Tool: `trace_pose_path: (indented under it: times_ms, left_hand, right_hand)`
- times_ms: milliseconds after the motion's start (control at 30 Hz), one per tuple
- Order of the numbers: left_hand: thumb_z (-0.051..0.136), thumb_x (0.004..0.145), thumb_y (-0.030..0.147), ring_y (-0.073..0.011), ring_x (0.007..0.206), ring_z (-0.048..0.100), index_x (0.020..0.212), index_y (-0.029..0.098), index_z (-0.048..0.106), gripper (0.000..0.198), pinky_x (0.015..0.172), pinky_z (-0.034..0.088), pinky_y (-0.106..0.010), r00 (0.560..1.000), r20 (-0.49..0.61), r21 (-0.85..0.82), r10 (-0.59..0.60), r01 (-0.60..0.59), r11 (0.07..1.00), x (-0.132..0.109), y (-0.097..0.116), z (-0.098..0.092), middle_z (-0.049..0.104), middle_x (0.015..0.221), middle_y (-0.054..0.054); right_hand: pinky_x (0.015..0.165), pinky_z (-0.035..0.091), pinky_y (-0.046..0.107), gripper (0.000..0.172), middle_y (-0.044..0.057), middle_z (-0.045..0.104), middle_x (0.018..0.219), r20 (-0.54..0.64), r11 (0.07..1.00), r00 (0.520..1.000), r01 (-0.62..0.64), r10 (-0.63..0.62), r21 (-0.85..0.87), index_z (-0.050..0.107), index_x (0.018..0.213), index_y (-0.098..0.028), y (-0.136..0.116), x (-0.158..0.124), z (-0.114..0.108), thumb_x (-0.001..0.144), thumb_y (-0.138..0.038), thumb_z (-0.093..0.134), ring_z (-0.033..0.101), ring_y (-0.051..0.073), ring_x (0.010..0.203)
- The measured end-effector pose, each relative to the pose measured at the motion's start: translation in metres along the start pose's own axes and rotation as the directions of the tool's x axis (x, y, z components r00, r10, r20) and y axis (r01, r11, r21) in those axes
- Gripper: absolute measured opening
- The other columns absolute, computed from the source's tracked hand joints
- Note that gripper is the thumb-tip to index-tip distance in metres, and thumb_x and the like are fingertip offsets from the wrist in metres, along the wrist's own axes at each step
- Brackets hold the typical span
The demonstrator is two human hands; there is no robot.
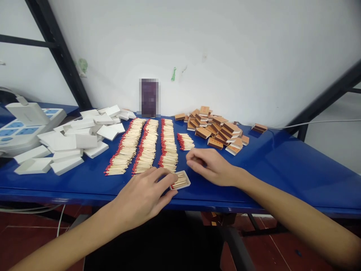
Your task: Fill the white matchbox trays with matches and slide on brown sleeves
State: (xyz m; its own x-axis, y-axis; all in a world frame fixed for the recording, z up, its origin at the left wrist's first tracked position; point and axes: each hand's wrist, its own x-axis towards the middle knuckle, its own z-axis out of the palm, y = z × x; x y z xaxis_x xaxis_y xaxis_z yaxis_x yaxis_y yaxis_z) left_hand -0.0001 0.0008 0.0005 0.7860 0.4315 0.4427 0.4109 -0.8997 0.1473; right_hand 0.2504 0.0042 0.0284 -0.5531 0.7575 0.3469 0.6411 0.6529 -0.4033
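Observation:
At the table's front edge, my left hand (pixel 152 192) is closed around the left end of a white matchbox tray (pixel 184 182), thumb in front and fingers over it. Wooden matches with red heads lie inside the tray. My right hand (pixel 210 165) is loosely curled to the right of the tray, and nothing shows in its fingers. Just beyond it lies a short group of matches (pixel 186 142). Farther left, three long rows of matches, the left row (pixel 126 148), the middle row (pixel 146 146) and the right row (pixel 168 145), run away from me, red heads facing left.
White empty trays (pixel 76 139) lie heaped on the left, beside a power strip (pixel 28 130) with a white charger (pixel 27 114). Brown matchbox sleeves (pixel 216 130) are piled at the back right, with one sleeve (pixel 259 128) apart. A blurred purple object (pixel 149 98) stands against the wall.

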Motion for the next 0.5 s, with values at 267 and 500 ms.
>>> trace_pose_path:
  times_ms: [267,500]
  left_hand:
    - [0.04,0.102,0.027,-0.0252,0.089,0.068,0.11,0.021,0.062,0.024,0.074,0.059,-0.044,0.999,0.016,0.031,0.045,-0.045,0.998,0.001,0.0,-0.001,0.065,0.112,-0.009]
    - [0.043,0.101,0.027,-0.0252,0.088,0.069,0.107,0.02,0.063,0.022,0.075,0.06,-0.044,0.999,0.002,0.029,0.052,-0.052,0.998,0.0,-0.001,-0.001,0.066,0.112,-0.009]
  right_hand:
    - [0.062,0.034,0.026,0.011,0.002,0.057,0.075,-0.147,0.92,0.971,-0.227,0.189,-0.318,0.059,0.095,-0.019,0.042,0.002,-0.006,0.093,-0.025,0.051,0.05,0.015,0.066]
    - [0.066,0.037,0.027,0.016,0.004,0.06,0.082,-0.082,0.917,0.979,-0.205,0.188,-0.342,0.062,0.098,-0.018,0.048,0.004,-0.005,0.095,-0.026,0.049,0.052,0.017,0.07]
